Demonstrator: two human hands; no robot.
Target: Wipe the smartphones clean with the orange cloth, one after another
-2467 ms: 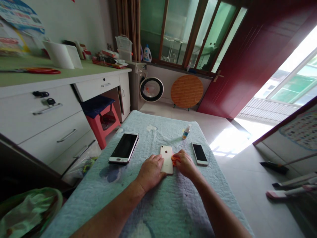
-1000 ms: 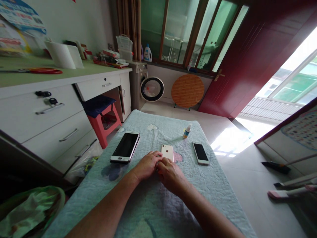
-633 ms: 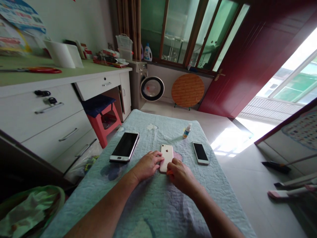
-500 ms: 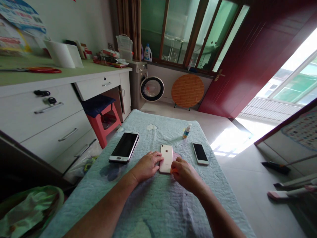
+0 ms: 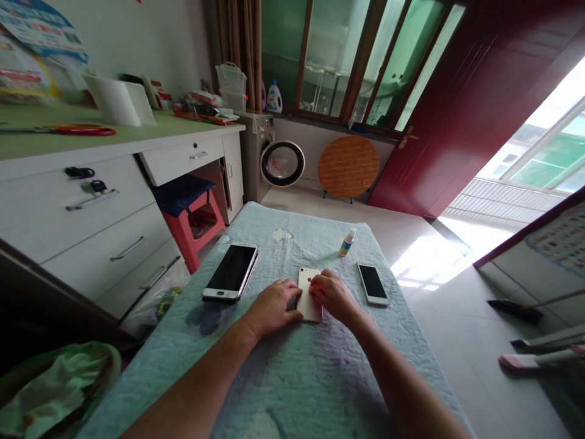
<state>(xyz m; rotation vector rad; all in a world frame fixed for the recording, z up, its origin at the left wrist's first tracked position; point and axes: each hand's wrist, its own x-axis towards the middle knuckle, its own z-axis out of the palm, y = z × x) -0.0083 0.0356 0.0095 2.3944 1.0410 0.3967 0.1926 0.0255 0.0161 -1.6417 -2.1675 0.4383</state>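
A white phone (image 5: 310, 306) lies face down on the pale blue quilted cover (image 5: 292, 372) of the table. My left hand (image 5: 273, 308) rests flat beside it, fingers stretched onto its left edge. My right hand (image 5: 333, 295) sits over the phone's upper half with fingers curled down. The small orange cloth that showed under these fingers in the earlier frames is hidden beneath them now. To the left lies a larger phone (image 5: 231, 272) with a dark screen. A small phone (image 5: 373, 283) lies screen up to the right.
A little spray bottle (image 5: 347, 242) stands at the far side of the cover. A white desk with drawers (image 5: 95, 201) and a red stool (image 5: 189, 222) stand on the left, with a green bag (image 5: 55, 390) near the front. Brooms (image 5: 516, 303) lie on the floor on the right.
My right hand slid with the orange cloth from the phone's lower right edge up onto its upper half. My left hand stayed at the phone's left edge.
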